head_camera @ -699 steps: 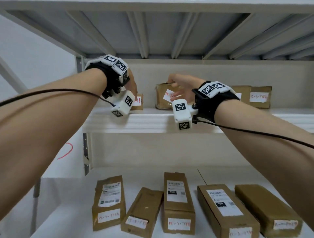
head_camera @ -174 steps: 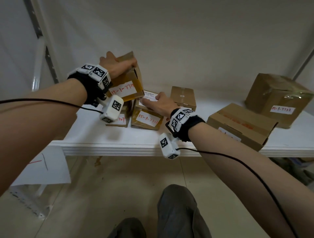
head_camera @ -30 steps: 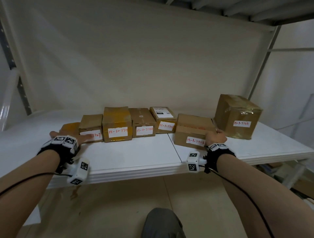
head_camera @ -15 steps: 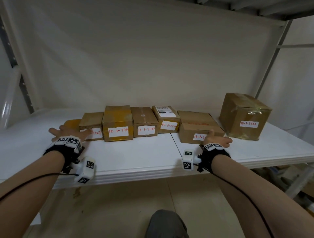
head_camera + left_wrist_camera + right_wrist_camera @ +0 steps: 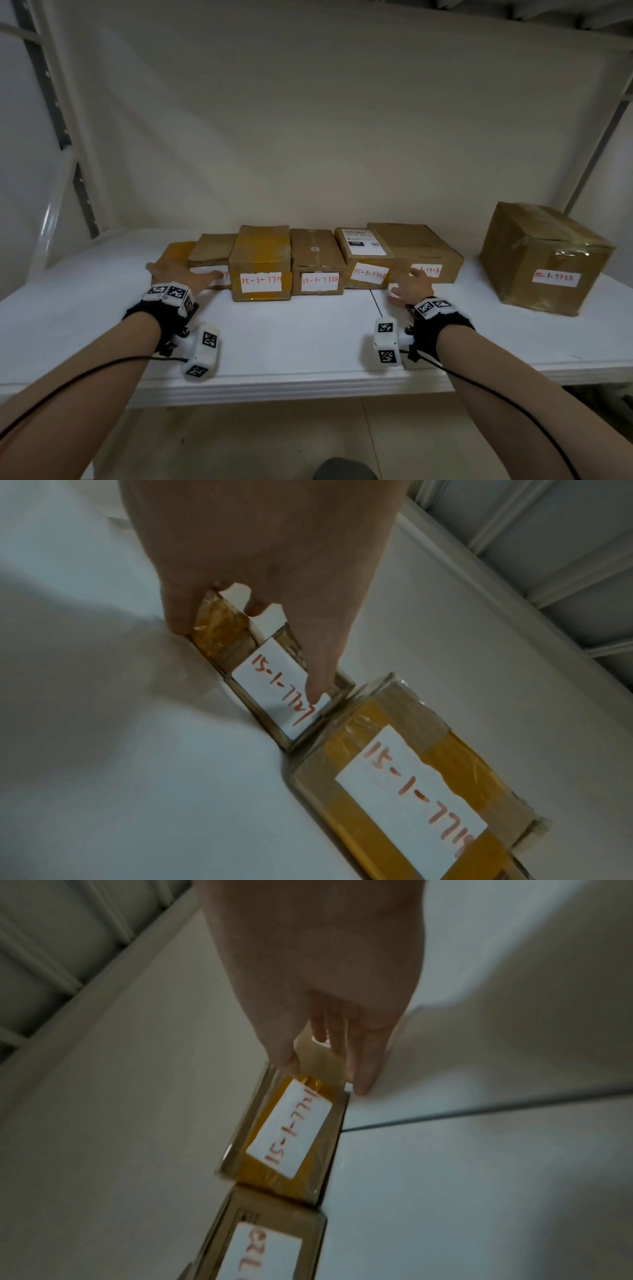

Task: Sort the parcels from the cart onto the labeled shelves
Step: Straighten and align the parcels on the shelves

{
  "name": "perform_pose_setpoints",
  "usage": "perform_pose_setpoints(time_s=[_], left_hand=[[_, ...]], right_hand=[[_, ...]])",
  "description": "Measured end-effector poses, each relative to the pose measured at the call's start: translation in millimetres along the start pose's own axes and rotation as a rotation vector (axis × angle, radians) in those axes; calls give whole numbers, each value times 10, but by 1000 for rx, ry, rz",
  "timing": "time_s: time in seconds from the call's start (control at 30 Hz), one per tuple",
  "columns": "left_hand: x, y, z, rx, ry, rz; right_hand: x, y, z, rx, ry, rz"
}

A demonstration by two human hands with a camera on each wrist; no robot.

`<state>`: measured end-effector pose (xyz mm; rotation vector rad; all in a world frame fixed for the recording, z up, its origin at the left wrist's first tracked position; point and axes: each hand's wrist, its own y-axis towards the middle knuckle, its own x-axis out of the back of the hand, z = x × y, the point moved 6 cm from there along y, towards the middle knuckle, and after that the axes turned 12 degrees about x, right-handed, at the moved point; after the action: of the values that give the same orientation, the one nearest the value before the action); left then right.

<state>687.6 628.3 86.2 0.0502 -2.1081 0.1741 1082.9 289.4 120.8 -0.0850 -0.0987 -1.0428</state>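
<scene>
A row of brown cardboard parcels with red handwritten labels stands on the white shelf [image 5: 291, 342]. My left hand [image 5: 181, 274] lies flat with its fingers straight. Its index finger [image 5: 318, 680] presses on the label of the small parcel [image 5: 212, 255] at the row's left end. A flat yellow-taped parcel [image 5: 219, 626] lies beyond that hand. My right hand [image 5: 412, 286] is spread in front of the wide parcel [image 5: 421, 250] at the row's right end, beside the parcel labeled 15-1-7741 [image 5: 291, 1137], and holds nothing.
Between my hands stand the yellow-taped 15-1-7719 parcel [image 5: 260, 263] and the 15-1-7722 parcel [image 5: 317, 263]. A large box [image 5: 544, 253] stands apart at the right. Shelf uprights [image 5: 54, 113] rise at the left, and a wall closes the back.
My right hand has pushed the wide parcel back and left into line with the row, then eased off its front. My left hand has stayed at the small parcel.
</scene>
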Motion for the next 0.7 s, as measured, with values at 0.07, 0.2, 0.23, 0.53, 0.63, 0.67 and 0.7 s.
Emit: perform_pose_setpoints(time_s=[0.07, 0.2, 0.23, 0.53, 0.63, 0.67, 0.7], left_hand=[[167, -425, -52, 20, -48, 24], [246, -560, -189, -141, -133, 61], [256, -564, -201, -172, -121, 43], [175, -924, -279, -115, 95, 243], [167, -997, -399, -102, 31, 266], [174, -1011, -448, -101, 7, 262], [175, -987, -486, -100, -22, 249]], right_hand=[[-110, 56, 3, 13, 29, -19], [-445, -201, 163, -19, 78, 119], [-541, -303, 188, -33, 72, 162], [-1177, -455, 151, -80, 213, 294], [-1290, -300, 72, -87, 240, 272], [-1312, -291, 80, -93, 280, 267], [-1345, -293, 108, -110, 315, 264]])
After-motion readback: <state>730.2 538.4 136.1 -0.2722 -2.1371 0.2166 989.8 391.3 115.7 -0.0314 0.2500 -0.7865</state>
